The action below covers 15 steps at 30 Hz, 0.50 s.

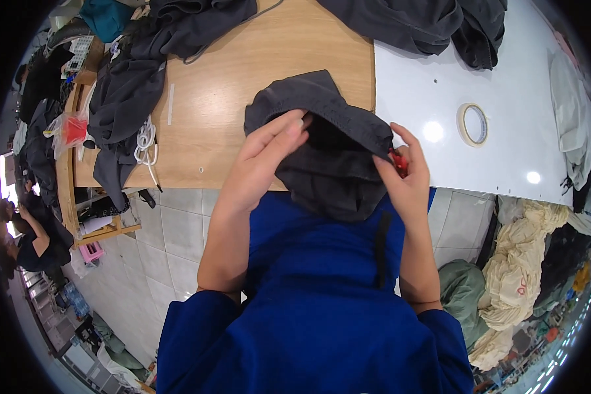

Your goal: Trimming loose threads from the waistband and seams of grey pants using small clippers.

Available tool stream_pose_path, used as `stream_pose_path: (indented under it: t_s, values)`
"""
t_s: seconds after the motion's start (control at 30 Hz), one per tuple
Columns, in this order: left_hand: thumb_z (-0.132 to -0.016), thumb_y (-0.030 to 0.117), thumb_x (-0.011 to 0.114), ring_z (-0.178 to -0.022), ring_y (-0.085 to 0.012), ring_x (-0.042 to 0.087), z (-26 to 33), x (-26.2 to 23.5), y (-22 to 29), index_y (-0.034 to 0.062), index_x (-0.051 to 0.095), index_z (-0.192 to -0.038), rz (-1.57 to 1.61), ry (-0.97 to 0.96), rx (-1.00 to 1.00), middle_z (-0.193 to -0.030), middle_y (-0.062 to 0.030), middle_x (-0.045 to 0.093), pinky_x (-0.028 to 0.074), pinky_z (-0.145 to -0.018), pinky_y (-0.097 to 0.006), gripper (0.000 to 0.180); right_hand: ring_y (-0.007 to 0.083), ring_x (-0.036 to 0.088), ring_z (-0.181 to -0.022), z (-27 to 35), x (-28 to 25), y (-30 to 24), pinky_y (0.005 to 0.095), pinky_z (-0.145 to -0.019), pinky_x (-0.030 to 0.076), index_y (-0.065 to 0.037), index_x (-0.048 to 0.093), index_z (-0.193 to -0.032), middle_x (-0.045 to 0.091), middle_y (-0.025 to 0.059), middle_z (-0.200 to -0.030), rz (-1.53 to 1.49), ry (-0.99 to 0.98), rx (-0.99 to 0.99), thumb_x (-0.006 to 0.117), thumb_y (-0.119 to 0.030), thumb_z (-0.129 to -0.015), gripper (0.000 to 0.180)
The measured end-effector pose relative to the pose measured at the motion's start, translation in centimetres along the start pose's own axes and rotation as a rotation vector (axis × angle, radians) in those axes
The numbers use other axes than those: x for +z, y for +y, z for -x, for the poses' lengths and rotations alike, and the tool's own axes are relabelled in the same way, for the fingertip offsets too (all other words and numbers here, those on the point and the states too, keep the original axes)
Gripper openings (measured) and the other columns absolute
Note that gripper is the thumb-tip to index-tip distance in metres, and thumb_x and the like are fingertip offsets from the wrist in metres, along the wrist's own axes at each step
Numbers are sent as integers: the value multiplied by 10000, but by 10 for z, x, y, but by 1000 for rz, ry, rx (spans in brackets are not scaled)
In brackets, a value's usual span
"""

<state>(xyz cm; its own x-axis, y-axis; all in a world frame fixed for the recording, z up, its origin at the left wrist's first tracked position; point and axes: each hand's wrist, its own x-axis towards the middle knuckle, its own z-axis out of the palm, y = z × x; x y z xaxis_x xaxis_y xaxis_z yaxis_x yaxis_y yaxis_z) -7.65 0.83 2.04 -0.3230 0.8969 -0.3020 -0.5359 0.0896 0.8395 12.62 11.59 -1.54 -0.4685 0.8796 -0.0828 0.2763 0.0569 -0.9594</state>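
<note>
At the near edge of the wooden table [243, 98], you stretch the dark grey garment [328, 144] open between both hands, left hand [262, 161] pinching its rim, right hand [407, 174] gripping cloth and a small red tool [398, 161], apparently exposing the inside.

A light wooden tabletop [262, 59] is adjoining a glossy white table surface [505, 79]. Crumpled dark grey garments [128, 85] and a coiled white cord [145, 141] are lying on the wood; a roll of pale tape [473, 124] is sitting on the white.
</note>
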Motion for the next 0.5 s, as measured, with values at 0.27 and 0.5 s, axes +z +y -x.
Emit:
stream_pose_path:
  t_s: [0.27, 0.5]
  values:
    - [-895, 197, 553, -1068, -282, 537, 5, 8, -21, -10, 539, -1186, -887, -85, 353, -1168, -136, 577, 403, -913, -311, 357, 52, 512, -744, -5, 1, 0, 181, -705, 414, -14, 488, -1240, 550, -10, -817, -288, -23, 81, 583, 7, -840, 411]
    - [-835, 424, 574, -1124, -350, 478, -10, 34, -51, 53, 501, -1233, -1202, -234, 345, -1182, -170, 548, 253, -981, -504, 549, 109, 551, -993, -2, 3, -7, 237, -890, 421, 6, 471, -1246, 581, 73, -1095, -650, -5, 111, 536, 25, -859, 393]
